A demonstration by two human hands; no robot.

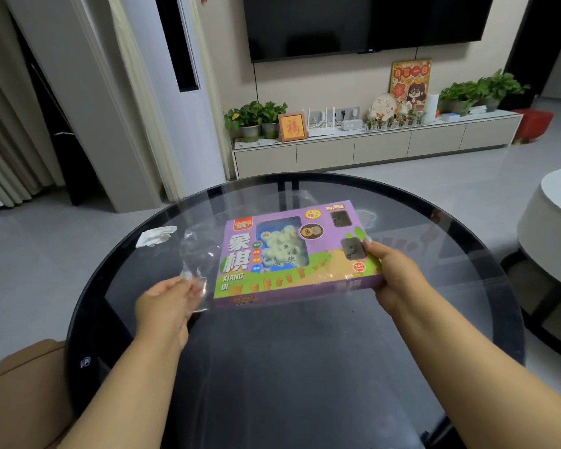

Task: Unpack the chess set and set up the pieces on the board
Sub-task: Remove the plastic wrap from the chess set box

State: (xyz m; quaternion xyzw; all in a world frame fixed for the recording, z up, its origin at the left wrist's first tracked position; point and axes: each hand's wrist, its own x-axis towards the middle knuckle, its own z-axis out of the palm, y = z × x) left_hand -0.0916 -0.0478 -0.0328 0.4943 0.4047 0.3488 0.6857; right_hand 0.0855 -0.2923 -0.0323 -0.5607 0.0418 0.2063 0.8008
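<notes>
Head view: a person's two bare forearms reach over a round dark glass worktop [305,367].
Xiangqi box [297,252]: purple and green, lid printed "XIANG QI", held flat just above the middle of the worktop; pale round pieces show through its window.
Right hand [394,273]: at the box's right end, fingers curled round the near right corner, thumb lying on the lid.
Left hand [167,303]: just left of the box, fingers pinched together on the clear plastic wrap.
Clear plastic wrap [196,254]: crumpled, hanging off the box's left end, partly over the lid.
White tissue [154,236]: crumpled, lying on the worktop, left of the box and beyond the wrap.
Low TV cabinet [379,145]: well beyond the box, against the wall, carrying potted plants.
</notes>
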